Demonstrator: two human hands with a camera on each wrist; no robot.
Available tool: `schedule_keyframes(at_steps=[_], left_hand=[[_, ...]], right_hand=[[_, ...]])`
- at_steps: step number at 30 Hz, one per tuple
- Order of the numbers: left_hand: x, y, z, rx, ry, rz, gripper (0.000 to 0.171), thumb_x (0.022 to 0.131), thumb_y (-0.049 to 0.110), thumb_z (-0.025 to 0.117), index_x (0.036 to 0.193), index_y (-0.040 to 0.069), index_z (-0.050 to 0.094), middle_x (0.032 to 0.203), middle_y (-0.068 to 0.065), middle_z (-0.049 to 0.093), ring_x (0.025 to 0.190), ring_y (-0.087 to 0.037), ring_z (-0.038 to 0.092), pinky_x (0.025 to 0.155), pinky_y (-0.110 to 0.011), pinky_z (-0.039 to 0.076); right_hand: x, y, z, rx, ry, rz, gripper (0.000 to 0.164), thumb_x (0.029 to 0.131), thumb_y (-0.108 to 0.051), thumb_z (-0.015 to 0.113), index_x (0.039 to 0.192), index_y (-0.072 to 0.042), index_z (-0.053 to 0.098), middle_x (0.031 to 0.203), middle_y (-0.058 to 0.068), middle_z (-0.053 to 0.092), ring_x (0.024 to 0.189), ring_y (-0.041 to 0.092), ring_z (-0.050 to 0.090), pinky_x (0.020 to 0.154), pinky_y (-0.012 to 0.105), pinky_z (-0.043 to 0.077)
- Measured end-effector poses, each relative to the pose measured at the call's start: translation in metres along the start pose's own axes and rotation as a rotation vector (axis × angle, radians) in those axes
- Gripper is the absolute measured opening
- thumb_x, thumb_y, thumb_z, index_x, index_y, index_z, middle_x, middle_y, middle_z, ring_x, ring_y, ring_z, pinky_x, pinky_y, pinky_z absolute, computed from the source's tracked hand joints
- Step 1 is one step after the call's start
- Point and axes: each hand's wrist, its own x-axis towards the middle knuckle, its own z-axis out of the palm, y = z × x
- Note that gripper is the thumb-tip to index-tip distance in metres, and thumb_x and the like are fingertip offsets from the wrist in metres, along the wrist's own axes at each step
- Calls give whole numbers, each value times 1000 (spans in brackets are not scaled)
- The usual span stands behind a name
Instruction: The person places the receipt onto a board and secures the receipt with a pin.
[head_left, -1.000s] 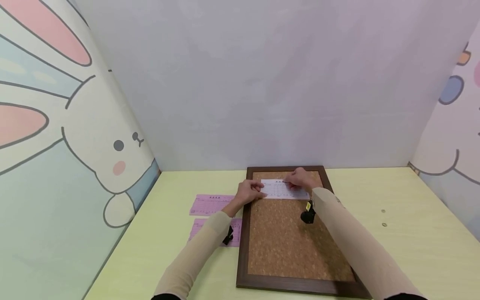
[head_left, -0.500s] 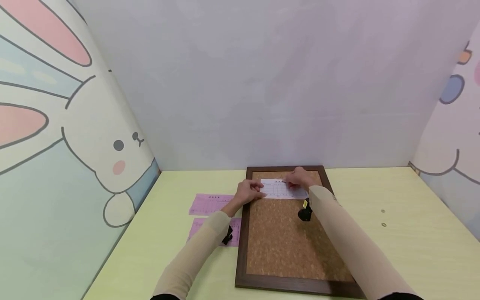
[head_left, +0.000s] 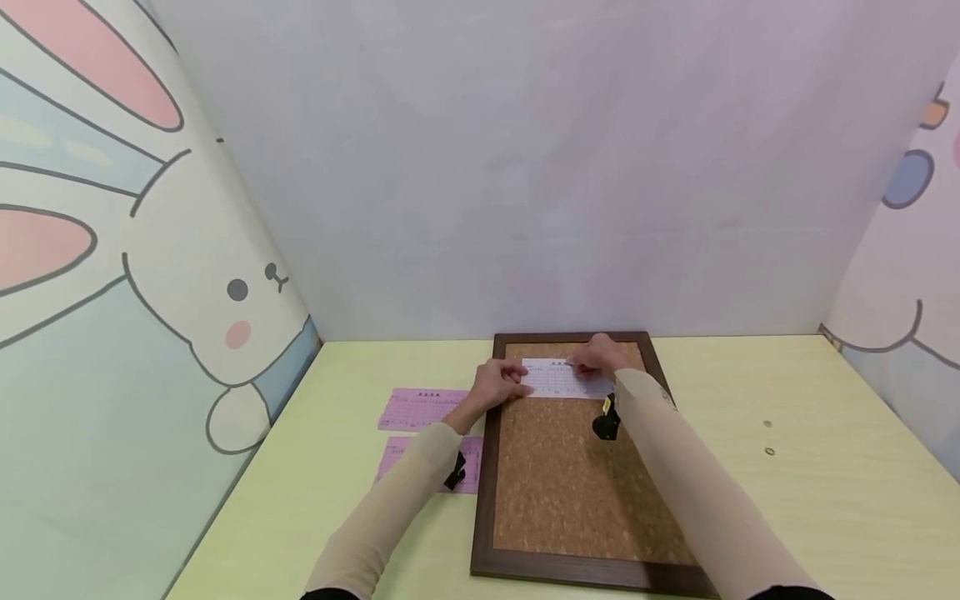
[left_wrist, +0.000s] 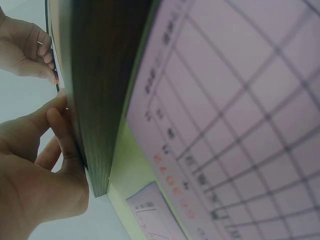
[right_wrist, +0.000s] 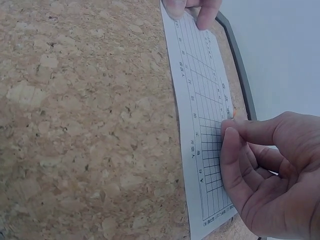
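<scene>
A white printed form [head_left: 553, 380] lies flat across the upper part of a cork board [head_left: 585, 500] with a dark wooden frame. My left hand [head_left: 498, 383] holds down the form's left end, thumb at its lower corner and a finger higher up. At the form's top edge, my right hand [right_wrist: 275, 170] pinches a tiny thing with an orange glint, seemingly a thumbtack [right_wrist: 235, 114], between thumb and forefinger. The fingertips hide most of it. From the left wrist, the right hand [left_wrist: 27, 50] shows beyond the left hand [left_wrist: 45, 165], past the board's frame [left_wrist: 100, 90].
Two pink printed forms, an upper one [head_left: 420, 408] and a lower one [head_left: 393, 458], lie left of the board on the pale yellow table [head_left: 300, 517]. Two tiny round things [head_left: 769, 451] lie on the right. A grey wall [head_left: 480, 208] rises behind the table.
The right wrist and forearm have shifted slightly left while the right fingertips stay at the form's top edge. The left hand and the form have hardly moved.
</scene>
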Motion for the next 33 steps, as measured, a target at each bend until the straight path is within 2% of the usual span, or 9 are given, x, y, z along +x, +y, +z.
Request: schedule_keyframes(at_steps=[8, 11, 15, 18, 23, 29, 33], left_hand=[[-1, 2, 1, -5, 4, -4, 24, 84, 5, 83, 104, -4, 74, 79, 0, 59, 64, -9, 51, 55, -17, 43], [0, 3, 2, -6, 3, 4, 24, 84, 5, 83, 105, -4, 74, 79, -1, 60, 65, -9, 51, 56, -17, 44], [1, 3, 3, -9, -2, 11, 24, 84, 5, 83, 104, -4, 74, 79, -1, 60, 65, -9, 51, 56, -17, 43], [1, 3, 4, -8, -4, 5, 23, 84, 5, 83, 104, -3, 74, 79, 0, 59, 65, -9, 51, 55, -17, 43], [0, 3, 4, 2, 3, -1, 24, 84, 6, 83, 104, -3, 74, 78, 0, 58, 65, -9, 50, 56, -17, 42], [1, 1, 4, 4, 9, -9, 23, 84, 6, 83, 104, -3, 74, 79, 1, 58, 66, -9, 50, 56, -17, 42], [2, 0, 5, 3, 10, -11, 22, 84, 6, 83, 103, -2, 74, 79, 1, 57, 66, -9, 49, 56, -17, 42]], right_hand=[[3, 0, -1, -19, 1, 0, 20, 99, -17, 67, 97, 3, 69, 65, 1, 59, 64, 14, 54, 64, 26, 43], [4, 3, -3, 17, -11, -11, 19, 98, -16, 67, 98, 2, 70, 64, 0, 59, 62, 13, 54, 62, 25, 44], [3, 10, -6, 94, -53, -54, 19, 100, -15, 66, 99, 3, 69, 64, 0, 59, 61, 11, 54, 61, 23, 45], [-2, 13, -8, 91, -89, -104, 22, 102, -15, 61, 99, 5, 69, 65, -1, 59, 61, 10, 54, 62, 23, 46], [-9, 11, -7, -22, -98, -217, 23, 104, -14, 57, 108, 8, 65, 73, 2, 60, 66, 10, 55, 63, 23, 47], [-5, 19, -6, -251, -4, -384, 24, 103, -18, 61, 118, -2, 70, 91, 8, 68, 66, 11, 54, 59, 24, 44], [-1, 26, -4, -257, 48, -443, 20, 101, -16, 63, 114, -5, 74, 93, 9, 70, 64, 11, 55, 58, 24, 44]])
